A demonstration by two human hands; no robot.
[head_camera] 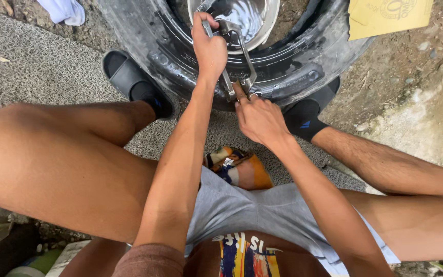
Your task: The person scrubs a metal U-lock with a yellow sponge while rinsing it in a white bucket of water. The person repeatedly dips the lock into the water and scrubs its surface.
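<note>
A black rubber tyre [283, 72] is being kept flat on the gravel ground [411, 97], its near sidewall wedged between two feet in black slide sandals [129, 77], one at each side, seemingly so that it is not shifting under the work. Inside its ring, a round pale basin of water [255, 23] is being held by the tyre's inner edge.

A bent silver metal clamp tool [239, 56] is being set across the tyre's near sidewall, reaching from the basin's edge down to the tread. The left hand [210, 48] is being wrapped around the tool's upper bar, its grip pressed tight around the metal, apparently to steady and lever it. The right hand [258, 118] is being held just below, at the tool's lower end, with the forefinger and thumb pinching at a small fitting there, where the tool is meeting the rubber; exactly what is being pinched cannot be told.

Bare knees are being spread wide to both sides. A yellow sheet of card [385, 18] is lying on the ground beyond the tyre's far right edge, and a white cloth [65, 10] beyond its far left.
</note>
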